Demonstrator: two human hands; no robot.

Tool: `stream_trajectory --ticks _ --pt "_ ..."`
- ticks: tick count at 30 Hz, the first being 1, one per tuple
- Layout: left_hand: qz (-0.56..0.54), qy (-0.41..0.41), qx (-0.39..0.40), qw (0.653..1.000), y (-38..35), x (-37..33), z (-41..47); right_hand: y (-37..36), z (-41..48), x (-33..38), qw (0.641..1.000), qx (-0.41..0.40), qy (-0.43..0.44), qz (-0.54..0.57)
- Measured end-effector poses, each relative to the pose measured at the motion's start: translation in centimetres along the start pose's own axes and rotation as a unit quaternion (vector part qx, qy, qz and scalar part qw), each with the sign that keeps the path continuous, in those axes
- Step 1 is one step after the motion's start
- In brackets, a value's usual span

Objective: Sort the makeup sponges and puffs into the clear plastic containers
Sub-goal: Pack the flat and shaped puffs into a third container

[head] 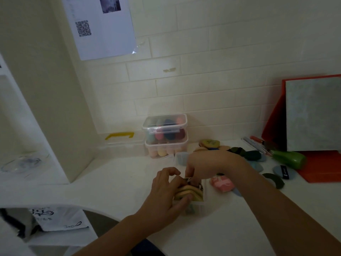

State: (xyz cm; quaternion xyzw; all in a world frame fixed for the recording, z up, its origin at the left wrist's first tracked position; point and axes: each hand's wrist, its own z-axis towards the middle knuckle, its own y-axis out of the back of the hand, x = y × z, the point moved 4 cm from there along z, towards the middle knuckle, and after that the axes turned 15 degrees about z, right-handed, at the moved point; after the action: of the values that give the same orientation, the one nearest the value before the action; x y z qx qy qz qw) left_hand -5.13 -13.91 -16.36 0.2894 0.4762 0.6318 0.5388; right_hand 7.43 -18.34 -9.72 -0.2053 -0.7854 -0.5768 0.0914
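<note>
A small clear plastic container stands on the white table in front of me, packed with several flat yellow-green puffs standing on edge. My left hand grips the container's left side, thumb at its front. My right hand reaches down from above, its fingertips inside the container among the puffs; what they pinch is hidden. Two stacked clear lidded containers full of coloured sponges stand at the back. Loose puffs in dark green, blue and tan lie to the right, plus a pink puff.
A clear lid with a yellow handle lies by the wall. A green bottle, pens and an orange folder with a grey board sit at the right. A white pillar stands on the left; the table's curved edge is near me.
</note>
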Motion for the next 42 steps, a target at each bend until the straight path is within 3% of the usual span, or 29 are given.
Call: stream_trajectory --ticks 7,11,13,15,17,19,21,29,33,36,39,42 --pt "-0.072 0.038 0.021 0.996 0.0 0.0 -0.2 -0.1 -0.4 -0.5 0.996 0.086 0.003 0.009" --pt "-0.044 0.018 0.044 0.998 0.0 0.1 0.1 0.8 -0.7 -1.5 0.994 0.085 0.032 0.062" --pt "-0.032 0.003 0.049 0.998 0.2 -0.1 0.4 2.4 -0.8 -2.9 0.982 0.005 0.059 0.181" --pt "-0.028 -0.008 0.053 0.998 0.2 -0.1 0.5 4.2 -0.7 -5.5 0.944 -0.137 0.057 0.294" --pt "-0.02 -0.021 0.05 0.998 0.1 -0.2 0.7 5.0 0.1 -9.3 0.899 -0.303 0.016 0.316" --pt "-0.014 -0.031 0.05 0.998 -0.2 -0.2 0.8 4.2 1.1 -12.5 0.858 -0.391 -0.042 0.33" --pt "-0.01 -0.033 0.051 0.998 -0.4 -0.2 0.9 2.5 2.4 -14.4 0.851 -0.386 -0.096 0.344" --pt "-0.012 -0.027 0.044 0.999 -0.9 -0.1 1.2 0.2 5.8 -17.4 0.924 -0.266 -0.155 0.226" --pt "-0.014 -0.024 0.045 0.999 -0.9 -0.2 1.2 0.4 6.5 -18.1 0.937 -0.254 -0.156 0.184" --pt "-0.012 -0.023 0.044 0.999 -0.9 -0.2 1.3 0.5 6.7 -18.0 0.92 -0.276 -0.106 0.257" --pt "-0.013 -0.021 0.044 0.999 -0.9 -0.3 1.3 0.7 6.3 -17.6 0.872 -0.32 -0.065 0.364" --pt "-0.017 -0.018 0.047 0.999 -0.9 -0.4 1.3 1.3 6.0 -17.1 0.853 -0.373 -0.049 0.361"
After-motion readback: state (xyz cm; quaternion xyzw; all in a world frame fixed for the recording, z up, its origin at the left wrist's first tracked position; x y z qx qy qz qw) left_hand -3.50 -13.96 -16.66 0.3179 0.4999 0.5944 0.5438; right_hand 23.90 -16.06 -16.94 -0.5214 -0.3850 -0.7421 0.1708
